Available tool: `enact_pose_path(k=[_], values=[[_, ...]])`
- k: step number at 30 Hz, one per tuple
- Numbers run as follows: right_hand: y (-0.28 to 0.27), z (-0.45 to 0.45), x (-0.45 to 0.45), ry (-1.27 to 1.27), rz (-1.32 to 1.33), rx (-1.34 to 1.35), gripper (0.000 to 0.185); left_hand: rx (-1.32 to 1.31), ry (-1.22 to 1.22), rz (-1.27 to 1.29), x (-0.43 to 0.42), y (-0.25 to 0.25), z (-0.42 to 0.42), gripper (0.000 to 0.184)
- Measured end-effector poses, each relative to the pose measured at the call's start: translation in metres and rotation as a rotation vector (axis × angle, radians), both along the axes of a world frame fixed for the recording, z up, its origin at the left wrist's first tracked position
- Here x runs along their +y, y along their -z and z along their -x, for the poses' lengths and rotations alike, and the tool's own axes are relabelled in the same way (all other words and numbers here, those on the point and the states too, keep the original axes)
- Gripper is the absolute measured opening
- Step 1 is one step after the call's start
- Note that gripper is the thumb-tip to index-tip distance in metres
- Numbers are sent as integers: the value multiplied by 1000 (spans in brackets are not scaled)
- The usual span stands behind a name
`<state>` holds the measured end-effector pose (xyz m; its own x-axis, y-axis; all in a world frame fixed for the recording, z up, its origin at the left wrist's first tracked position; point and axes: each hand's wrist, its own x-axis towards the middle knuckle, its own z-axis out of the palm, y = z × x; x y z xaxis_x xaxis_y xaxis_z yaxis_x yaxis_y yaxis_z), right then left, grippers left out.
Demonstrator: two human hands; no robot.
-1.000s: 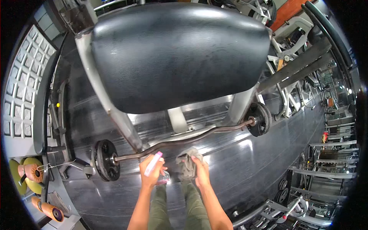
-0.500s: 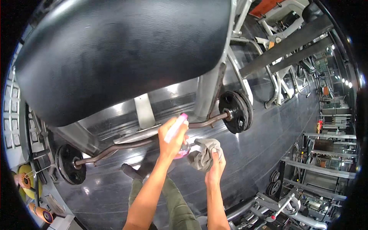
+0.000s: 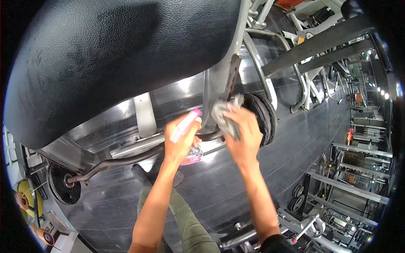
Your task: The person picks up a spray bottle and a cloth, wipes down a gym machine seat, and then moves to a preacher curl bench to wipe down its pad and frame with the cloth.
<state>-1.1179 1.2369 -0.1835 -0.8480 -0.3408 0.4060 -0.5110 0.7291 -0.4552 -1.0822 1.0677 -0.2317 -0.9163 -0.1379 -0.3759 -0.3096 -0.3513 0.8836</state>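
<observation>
My left hand [image 3: 179, 139] is wrapped round a spray bottle [image 3: 184, 125] with a white and pink top; part of its clear body shows below the fingers. In my right hand [image 3: 244, 133] is a crumpled grey cloth [image 3: 223, 118], blurred by motion, close to the black weight plates [image 3: 263, 116] at the right end of the bent barbell [image 3: 122, 161]. The cloth hides part of the bar's right end; whether it touches the bar or plates I cannot tell. Above both hands spreads a large black pad [image 3: 122, 63] on a grey frame.
Another weight plate [image 3: 63, 183] is on the bar's left end. Grey machine frames [image 3: 299, 90] stand at the right, with racks [image 3: 354, 185] farther right. A yellow roller [image 3: 29, 198] is at the lower left. My legs [image 3: 190, 219] and the dark floor [image 3: 211, 189] show below.
The cloth in my right hand has moved up towards the right-hand plates. My left hand has shifted slightly left with the bottle. The view has moved closer to the pad and bar.
</observation>
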Motion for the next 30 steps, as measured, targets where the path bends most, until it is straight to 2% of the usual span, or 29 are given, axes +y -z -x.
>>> enact_pose_path(k=[3,4,5,8,9,11,13,14,15,18,19,20,21,23,25,27,28,29,30], values=[[-3,52,-16,-56,-347,164,58,5,30,-16,-11,3,-16,20],[-6,65,-20,-72,-428,166,46,-6,34,-31,-15,3,-21,21],[-5,72,-23,-77,-433,165,46,-18,37,-46,-19,4,-25,22],[4,75,-26,-227,-635,218,23,-39,28,-54,-31,9,-30,25],[16,68,-20,-228,-637,217,23,-33,24,-45,-34,11,-31,26],[37,57,-6,-439,-902,196,17,-18,29,-53,-40,13,-33,28],[28,64,-13,-457,-889,200,14,-27,62,-28,-46,8,-28,29],[24,69,-18,-384,-859,181,13,-60,25,-66,-46,3,-27,12],[15,75,-27,-311,-830,158,12,-64,36,-68,-47,4,-26,12],[8,87,-52,-259,-837,249,16,-45,79,-55,-51,9,-23,14],[10,87,-58,-245,-882,279,18,-38,106,-33,-52,11,-22,21],[28,85,-57,-258,-885,260,19,-32,133,-10,-53,13,-22,28],[43,81,-52,-249,-886,254,19,-33,144,-11,-53,13,-21,28],[63,70,-45,-391,-1038,246,18,-31,140,-46,-54,12,-19,28],[52,71,-47,-424,-1039,246,15,-37,168,-38,-56,12,-17,29],[30,85,-57,-304,-981,197,12,-46,192,-36,-56,14,-18,29],[16,95,-59,-337,-919,306,10,-49,179,-48,-55,17,-19,29],[15,104,-64,-333,-922,304,10,-49,164,-58,-55,19,-18,29],[17,112,-76,-266,-1011,179,9,-48,166,-57,-55,18,-17,29]])
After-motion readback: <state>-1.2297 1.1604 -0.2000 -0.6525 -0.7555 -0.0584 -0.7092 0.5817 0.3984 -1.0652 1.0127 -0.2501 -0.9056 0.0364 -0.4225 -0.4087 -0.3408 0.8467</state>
